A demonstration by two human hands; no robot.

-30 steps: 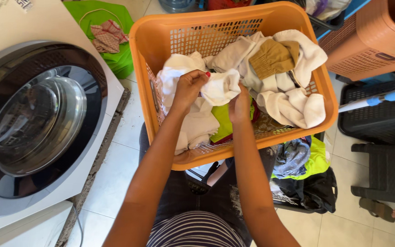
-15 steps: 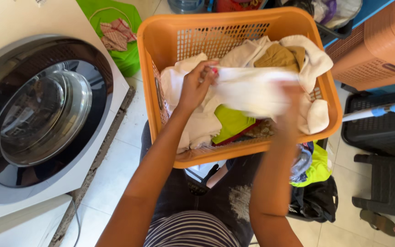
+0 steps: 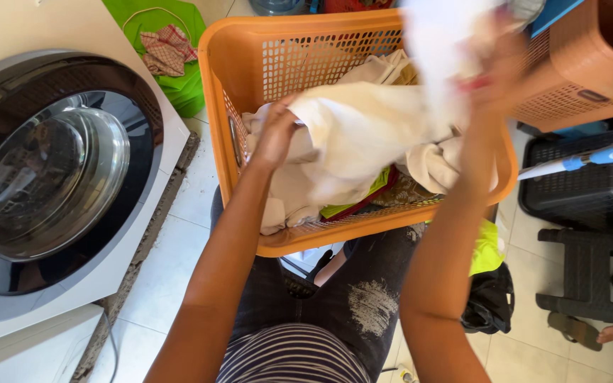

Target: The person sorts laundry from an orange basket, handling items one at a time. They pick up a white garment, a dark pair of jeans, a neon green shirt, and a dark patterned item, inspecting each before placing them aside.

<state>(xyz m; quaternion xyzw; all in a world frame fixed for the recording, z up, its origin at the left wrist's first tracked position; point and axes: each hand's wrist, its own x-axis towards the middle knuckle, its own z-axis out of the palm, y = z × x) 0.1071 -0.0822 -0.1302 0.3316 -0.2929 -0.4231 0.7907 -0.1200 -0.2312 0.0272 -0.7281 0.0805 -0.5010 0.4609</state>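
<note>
An orange laundry basket (image 3: pixel 271 64) sits on my lap, full of pale clothes with a lime green piece (image 3: pixel 352 201) underneath. My left hand (image 3: pixel 277 135) grips one end of a white cloth (image 3: pixel 363 135) above the basket's left side. My right hand (image 3: pixel 494 67), blurred, is raised at the upper right and holds the other end of the same cloth, which stretches between both hands.
A front-loading washing machine (image 3: pixel 51 177) with a round glass door stands at left. A green bag (image 3: pixel 175 50) with a checked cloth lies behind it. A brown perforated bin (image 3: pixel 590 64), a dark crate (image 3: pixel 590 191) and a dark stool (image 3: pixel 597 276) stand at right. Clothes lie on the floor by my legs.
Both hands took the white cloth out of the pile. My right hand swung up and to the right, stretching the cloth above the basket.
</note>
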